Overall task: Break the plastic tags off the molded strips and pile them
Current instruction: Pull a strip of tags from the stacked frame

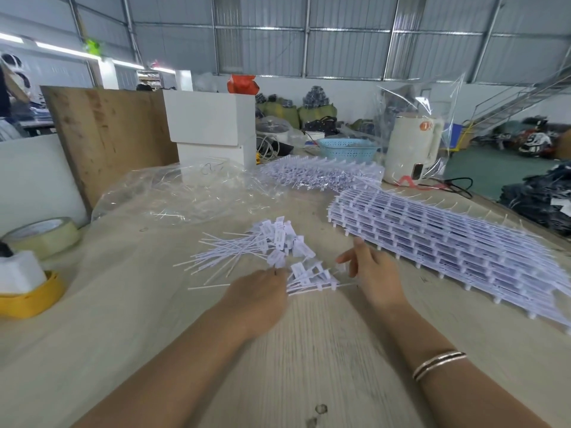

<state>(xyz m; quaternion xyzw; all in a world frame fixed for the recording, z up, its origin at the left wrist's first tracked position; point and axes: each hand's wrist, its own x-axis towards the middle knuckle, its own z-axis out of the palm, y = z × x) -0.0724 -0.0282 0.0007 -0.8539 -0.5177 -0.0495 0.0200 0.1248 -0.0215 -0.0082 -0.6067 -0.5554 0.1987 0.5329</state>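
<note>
Strip in hand: I had one strip [312,281] between both hands, low over the table [123,304], just in front of the pile [262,245].
Left hand: my left hand [258,299] was curled round the stem ends of that strip; the fingertips were hidden under it.
Right hand: my right hand [369,273] pinched the strip's other end, with the forefinger and one more finger held out straight.
Handling: I judged the tags light and thin, the stems springy, the joints brittle enough to snap with a twist. The flat heads looked slick, so I thought the hold belonged close to the runner, one hand each side of the break.
Pile: loose tags lay near the middle of the table, heads to the right and stems fanned left; too many and too tangled for me to count.
Stacks: I counted two stacks of unbroken strips, a near stack [448,245] at my right and a far stack [321,173] behind it; layers uncountable.
Tape: two rolls at the left edge, one clear [43,236], one yellow [31,299].
Bag: one clear bag [185,193] lay beyond the pile.
</note>
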